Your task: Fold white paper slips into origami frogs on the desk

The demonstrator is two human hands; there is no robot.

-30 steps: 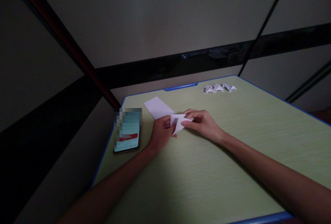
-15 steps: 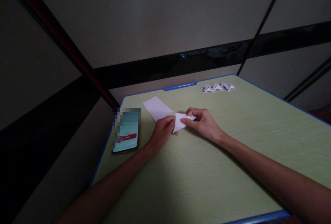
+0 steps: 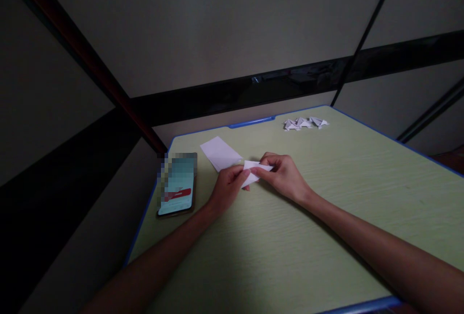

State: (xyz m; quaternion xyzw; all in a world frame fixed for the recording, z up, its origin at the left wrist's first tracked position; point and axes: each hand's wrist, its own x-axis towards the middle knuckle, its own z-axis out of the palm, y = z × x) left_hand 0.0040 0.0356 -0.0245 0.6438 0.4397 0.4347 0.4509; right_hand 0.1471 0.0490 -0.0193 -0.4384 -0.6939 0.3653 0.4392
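A small piece of folded white paper [image 3: 251, 178] is held between my two hands, just above the table. My left hand [image 3: 228, 186] pinches its left side, thumb on top. My right hand [image 3: 284, 173] grips its right side, with the thumb pressed on the upper face close to the left thumb. A pointed corner of the paper sticks out by the right fingers. Behind my left hand lie flat white paper sheets [image 3: 219, 152], partly covered by that hand. The fingers under the folded paper are mostly hidden.
On the left of the pale green table [image 3: 290, 256] lies a phone [image 3: 177, 183] with its screen lit and partly pixelated. Three folded paper figures [image 3: 304, 123] stand in a row near the far edge. A panelled wall [image 3: 232, 23] rises behind the table.
My left thumb has slid right over the folded paper and now lies near the right thumb. The right thumb has shifted slightly left. The loose sheets and phone have stayed in place.
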